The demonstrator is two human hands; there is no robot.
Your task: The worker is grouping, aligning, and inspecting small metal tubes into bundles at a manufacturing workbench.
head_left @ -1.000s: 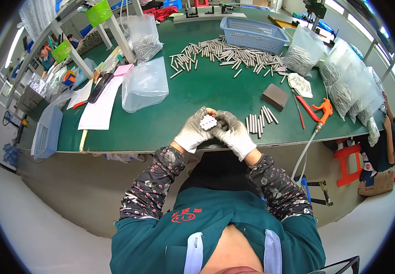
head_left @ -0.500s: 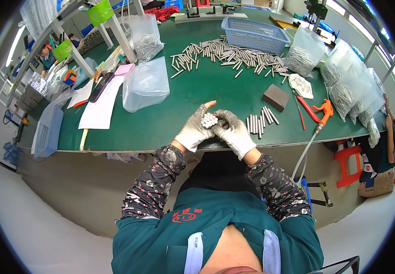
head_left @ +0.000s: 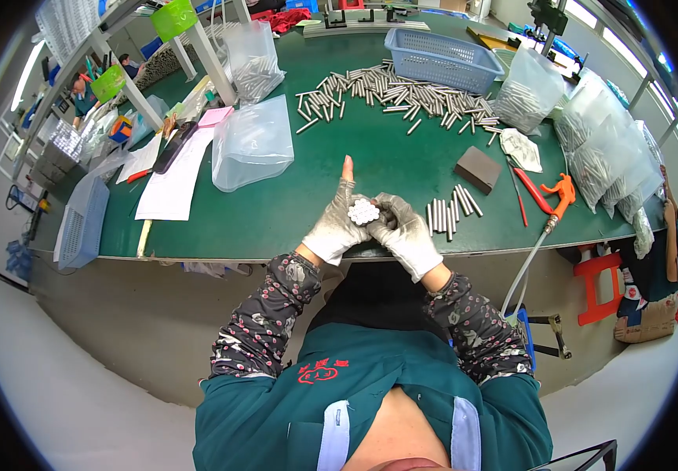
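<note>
Both hands wear whitish work gloves with grey, soiled fingers and meet near the table's front edge. Between them is a bundle of metal pins (head_left: 363, 211), its round ends showing as a tight cluster. My left hand (head_left: 334, 225) is closed round the bundle's left side, with one bare fingertip sticking out away from me. My right hand (head_left: 404, 237) grips the bundle's right side with bent fingers. Just right of it, a small group of loose metal pins (head_left: 442, 218) lies on the green table (head_left: 331, 141). Most of the bundle's length is hidden by the gloves.
A wide pile of pins (head_left: 402, 94) lies farther back, below a blue basket (head_left: 442, 59). On the right are a dark block (head_left: 478, 169), an orange air gun (head_left: 563, 196) and filled bags (head_left: 602, 145). An empty plastic bag (head_left: 253, 145) and papers (head_left: 170, 188) lie left.
My left hand's bare fingertip has swung from pointing right to pointing straight away from me. The pin ends face the view a little more fully. The whole view has shifted slightly.
</note>
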